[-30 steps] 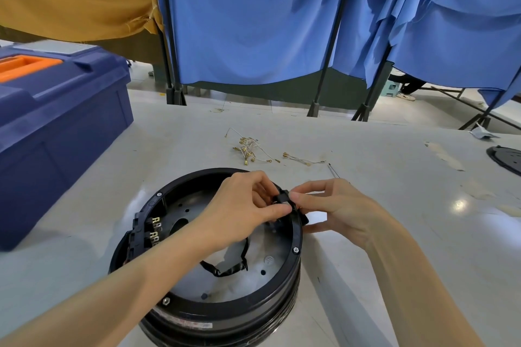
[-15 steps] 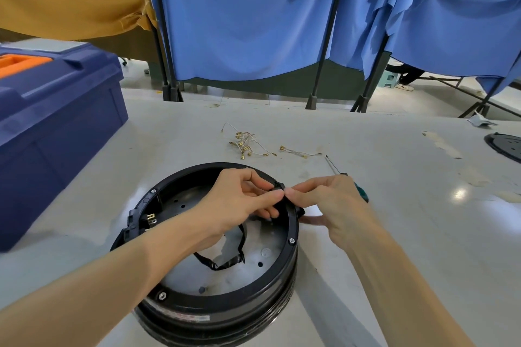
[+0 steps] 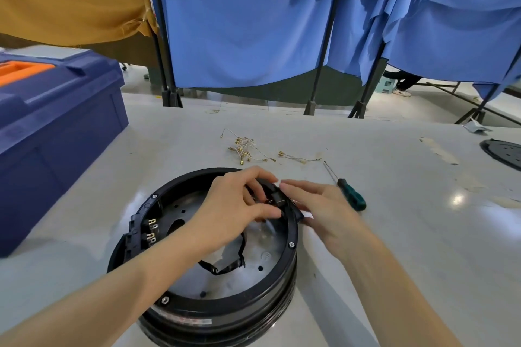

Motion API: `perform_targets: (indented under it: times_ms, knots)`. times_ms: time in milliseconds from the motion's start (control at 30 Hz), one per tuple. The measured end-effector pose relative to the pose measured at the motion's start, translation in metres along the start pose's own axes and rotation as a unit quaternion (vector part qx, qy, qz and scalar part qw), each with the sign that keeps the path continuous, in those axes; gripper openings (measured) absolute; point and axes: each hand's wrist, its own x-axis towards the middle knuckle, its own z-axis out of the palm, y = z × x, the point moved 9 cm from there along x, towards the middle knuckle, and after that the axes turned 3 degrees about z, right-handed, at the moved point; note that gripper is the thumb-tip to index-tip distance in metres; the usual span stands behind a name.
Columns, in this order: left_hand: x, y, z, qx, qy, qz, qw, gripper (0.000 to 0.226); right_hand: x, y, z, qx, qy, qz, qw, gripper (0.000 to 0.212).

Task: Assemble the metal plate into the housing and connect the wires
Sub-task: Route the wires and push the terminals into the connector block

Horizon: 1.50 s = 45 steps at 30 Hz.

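The connector pinched by the left hand should be seated squarely at the housing rim, braced by the flat-fingered right hand.

Showed only as two arms and two hands, seen from above. Were bare along the whole visible length, left forearm and right forearm alike, uncovered from the lower edge of the view up to the wrists. Narrowed smoothly at each wrist into the left hand and the right hand, both bare too. Had long, slender fingers. Gave too little detail at the fingertips to tell the nails.
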Motion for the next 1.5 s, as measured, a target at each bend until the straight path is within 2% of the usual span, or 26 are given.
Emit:
perform_targets:
  times_ms: [67,200,300,500,633,767,900,967,1033,1100,1200,1333,1500]
  knots:
    - [0.0,0.005,-0.001,0.065,0.005,0.028,0.997,0.04,0.003,0.008,0.006,0.038,-0.011,0.003,0.999,0.022]
    - [-0.002,0.017,0.006,0.173,0.006,0.094,0.98,0.026,0.007,0.015,0.008,0.048,-0.003,-0.028,0.998,0.014]
    - [-0.004,0.023,0.01,0.236,-0.017,0.128,0.963,0.028,0.007,0.017,0.007,0.021,-0.007,-0.046,0.999,0.014]
    - [-0.009,0.034,0.027,0.407,-0.079,0.186,0.891,0.035,0.005,0.009,0.008,-0.02,-0.016,-0.088,0.996,0.017]
    - [-0.011,0.027,0.025,0.412,-0.096,0.189,0.886,0.042,0.003,0.011,0.009,-0.017,-0.01,-0.084,0.996,0.018]
    - [-0.005,0.015,0.013,0.328,-0.105,0.141,0.928,0.042,0.003,0.013,0.008,-0.005,0.007,-0.049,0.999,0.017]
    - [0.0,0.002,-0.019,0.307,-0.051,0.112,0.944,0.052,0.002,0.012,0.009,0.013,-0.004,-0.018,1.0,0.017]
    - [-0.002,-0.005,-0.029,0.331,-0.032,0.106,0.937,0.052,0.002,0.01,0.01,0.007,-0.001,-0.022,1.0,0.015]
    - [-0.002,-0.009,-0.034,0.4,-0.005,0.099,0.911,0.053,0.003,0.01,0.009,-0.008,0.013,-0.031,0.999,0.014]
    - [0.001,-0.015,-0.042,0.442,0.012,0.058,0.895,0.053,0.002,0.009,0.009,-0.015,0.02,-0.035,0.999,0.015]
    - [0.002,-0.03,-0.051,0.397,-0.013,-0.02,0.917,0.05,-0.003,0.011,0.006,-0.028,0.027,-0.037,0.999,0.015]
    - [-0.002,-0.031,-0.049,0.338,-0.05,-0.006,0.94,0.046,-0.007,0.012,-0.004,-0.06,0.036,-0.024,0.997,0.015]
    - [0.009,-0.029,-0.049,0.373,-0.046,-0.026,0.926,0.04,-0.015,0.003,-0.022,-0.074,0.095,-0.058,0.991,0.012]
